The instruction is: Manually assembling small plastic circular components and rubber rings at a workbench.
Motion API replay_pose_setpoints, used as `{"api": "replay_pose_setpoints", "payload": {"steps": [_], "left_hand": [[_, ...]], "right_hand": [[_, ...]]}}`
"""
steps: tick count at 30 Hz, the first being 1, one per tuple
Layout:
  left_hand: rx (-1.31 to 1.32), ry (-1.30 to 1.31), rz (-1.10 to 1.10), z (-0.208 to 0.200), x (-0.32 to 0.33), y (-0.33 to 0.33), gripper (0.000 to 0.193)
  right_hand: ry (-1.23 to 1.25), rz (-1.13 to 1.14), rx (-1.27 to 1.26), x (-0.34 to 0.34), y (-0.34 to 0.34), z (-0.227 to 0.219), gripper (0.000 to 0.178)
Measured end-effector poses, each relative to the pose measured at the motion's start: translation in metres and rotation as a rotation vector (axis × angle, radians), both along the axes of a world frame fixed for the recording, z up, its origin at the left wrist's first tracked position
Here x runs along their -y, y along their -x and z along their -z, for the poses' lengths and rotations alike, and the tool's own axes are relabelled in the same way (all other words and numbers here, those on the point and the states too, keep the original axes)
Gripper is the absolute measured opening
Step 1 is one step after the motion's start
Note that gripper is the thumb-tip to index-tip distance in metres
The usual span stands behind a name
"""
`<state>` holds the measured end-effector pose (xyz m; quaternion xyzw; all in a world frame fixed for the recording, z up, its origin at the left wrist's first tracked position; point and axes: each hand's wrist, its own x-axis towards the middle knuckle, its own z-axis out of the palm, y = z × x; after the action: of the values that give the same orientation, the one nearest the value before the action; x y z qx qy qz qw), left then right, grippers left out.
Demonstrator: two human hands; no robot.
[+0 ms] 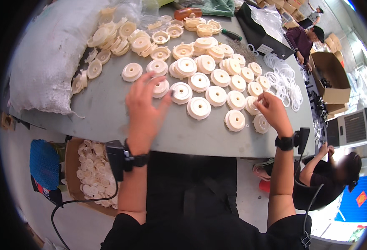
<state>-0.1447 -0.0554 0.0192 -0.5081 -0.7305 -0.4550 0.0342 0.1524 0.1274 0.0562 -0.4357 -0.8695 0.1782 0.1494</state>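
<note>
The left hand (144, 109), fingers spread, is blurred and partly covers a cream disc (162, 88), so contact cannot be told. The right hand (274, 110) hides whether its fingertips grip anything. The top edge cuts off the green cloth (218, 8); the tabletop (187, 138) partly hides the cardboard box (72, 171)

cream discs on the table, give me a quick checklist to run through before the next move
1. Left hand fingers spread: ok.
2. Left hand clear of the cream disc below it: cannot tell whether they touch.
3. Right hand free of parts: cannot tell; its fingers curl in close to the discs at the right.
4. Front discs set back from the near edge of the table: ok.
5. White rings neatly stacked: not ok, loosely heaped.
6. Green-handled tool away from both hands: ok, far side.
</note>
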Motion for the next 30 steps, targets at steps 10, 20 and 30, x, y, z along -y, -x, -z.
{"api": "replay_pose_setpoints", "payload": {"steps": [10, 20, 30], "left_hand": [[-0.089, -0.046, 0.369, -0.042, -0.090, -0.093, 0.028], [-0.145, -0.084, 0.406, 0.006, -0.139, -0.101, 0.013], [0.001, -0.037, 0.403, -0.007, -0.137, -0.092, 0.013]], "right_hand": [[0.106, 0.092, -0.301, -0.061, 0.013, 0.011, 0.026], [-0.090, 0.323, -0.446, -0.187, 0.024, 0.033, 0.034], [0.164, 0.204, -0.214, -0.210, 0.034, 0.041, 0.023]]}}
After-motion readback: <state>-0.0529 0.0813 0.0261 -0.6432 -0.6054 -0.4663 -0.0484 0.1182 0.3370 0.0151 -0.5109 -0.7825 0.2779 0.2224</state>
